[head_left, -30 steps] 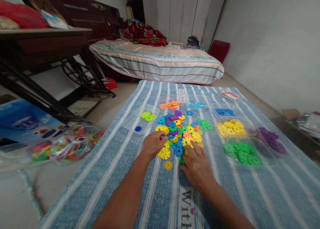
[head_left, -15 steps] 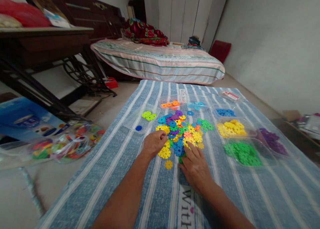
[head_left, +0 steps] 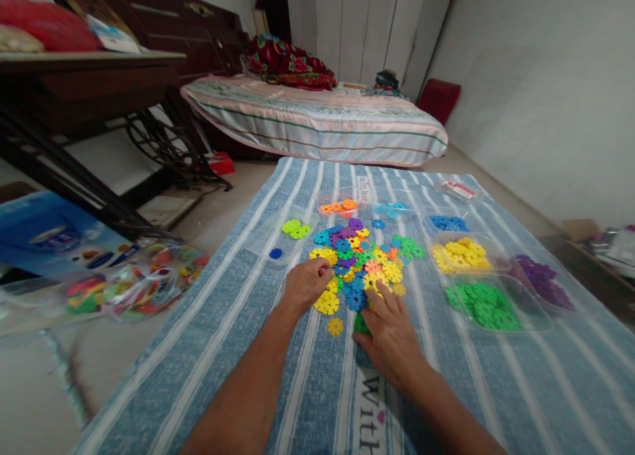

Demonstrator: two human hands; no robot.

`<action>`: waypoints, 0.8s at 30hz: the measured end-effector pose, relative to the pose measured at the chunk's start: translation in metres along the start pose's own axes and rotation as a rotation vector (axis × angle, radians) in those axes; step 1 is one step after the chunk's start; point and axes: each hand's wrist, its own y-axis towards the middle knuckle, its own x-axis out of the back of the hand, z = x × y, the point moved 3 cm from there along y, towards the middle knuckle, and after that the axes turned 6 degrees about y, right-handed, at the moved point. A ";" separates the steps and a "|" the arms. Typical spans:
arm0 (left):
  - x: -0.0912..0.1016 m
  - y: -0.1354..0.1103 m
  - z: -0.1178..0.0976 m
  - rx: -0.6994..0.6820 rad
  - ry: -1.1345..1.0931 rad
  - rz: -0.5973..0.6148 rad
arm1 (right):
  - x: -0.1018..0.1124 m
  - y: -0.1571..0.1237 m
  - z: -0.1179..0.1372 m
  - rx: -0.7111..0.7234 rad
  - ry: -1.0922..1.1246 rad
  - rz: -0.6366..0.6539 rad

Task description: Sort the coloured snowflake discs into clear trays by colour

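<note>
A mixed pile of flower-shaped plastic discs (head_left: 354,295) in yellow, blue, green, purple and orange lies mid-table. My left hand (head_left: 308,286) rests at the pile's left edge, fingers curled together; anything inside them is hidden. At the near right side is my right hand (head_left: 389,323), its fingers stretched onto yellow discs and its thumb held apart. A green disc (head_left: 361,323) shows between that thumb and the fingers, partly covered. One yellow disc (head_left: 335,327) lies alone on the cloth between my hands.
Clear trays stand around the pile, holding yellow discs (head_left: 460,254), green discs (head_left: 483,304), purple discs (head_left: 540,280), blue discs (head_left: 448,223), orange discs (head_left: 342,207) and lime discs (head_left: 296,229). A striped cloth (head_left: 238,316) covers the table. Left, a sewing-machine table (head_left: 89,61); behind, a bed (head_left: 317,121).
My right thumb has spread away from the fingers and slightly toward me, so more of the green disc shows. My left hand has stayed in place.
</note>
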 end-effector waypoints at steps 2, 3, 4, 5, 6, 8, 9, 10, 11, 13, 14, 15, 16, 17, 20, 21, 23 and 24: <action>0.000 0.000 0.000 -0.004 0.003 0.002 | -0.001 0.000 0.000 0.021 -0.007 0.027; 0.000 0.001 0.000 -0.005 0.003 0.002 | -0.002 0.000 0.000 0.035 -0.009 0.035; -0.001 0.001 0.001 -0.007 0.001 0.001 | -0.004 0.000 0.000 0.048 -0.008 0.033; -0.001 0.001 0.001 -0.010 -0.002 0.001 | -0.005 -0.001 0.000 0.061 -0.004 0.020; -0.001 0.001 0.001 -0.012 -0.004 0.001 | -0.006 -0.001 0.001 0.072 0.004 -0.007; 0.000 0.001 0.001 -0.011 -0.006 0.000 | -0.006 -0.002 0.001 0.098 0.034 -0.094; 0.000 0.001 0.001 -0.009 -0.004 -0.002 | -0.005 -0.002 0.002 0.116 0.052 -0.150; 0.001 0.001 0.001 -0.007 -0.002 -0.004 | -0.003 -0.002 0.002 0.138 0.068 -0.208; 0.002 0.000 0.000 -0.005 0.001 -0.005 | 0.001 -0.003 0.001 0.160 0.077 -0.263; 0.003 0.000 -0.001 -0.005 0.003 -0.008 | 0.013 -0.004 -0.005 0.187 0.060 -0.367; 0.003 -0.001 -0.001 -0.005 0.002 -0.009 | 0.022 -0.005 -0.011 0.187 0.030 -0.415; 0.003 -0.001 -0.001 -0.004 0.002 -0.008 | 0.033 -0.007 -0.019 0.177 -0.017 -0.463; 0.003 -0.001 -0.001 -0.003 0.001 -0.007 | 0.045 -0.009 -0.028 0.154 -0.081 -0.507; 0.002 -0.001 -0.002 -0.002 0.003 -0.005 | 0.058 -0.011 -0.039 0.120 -0.156 -0.557; 0.001 0.000 -0.001 0.003 0.011 0.005 | 0.093 -0.022 -0.072 -0.044 -0.401 -0.697; 0.001 0.000 -0.001 0.004 0.013 0.007 | 0.099 -0.025 -0.080 -0.094 -0.446 -0.719; 0.001 0.000 -0.001 0.004 0.016 0.007 | 0.101 -0.028 -0.087 -0.138 -0.449 -0.705; 0.001 0.000 -0.001 0.002 0.017 0.007 | 0.096 -0.027 -0.084 -0.126 -0.412 -0.670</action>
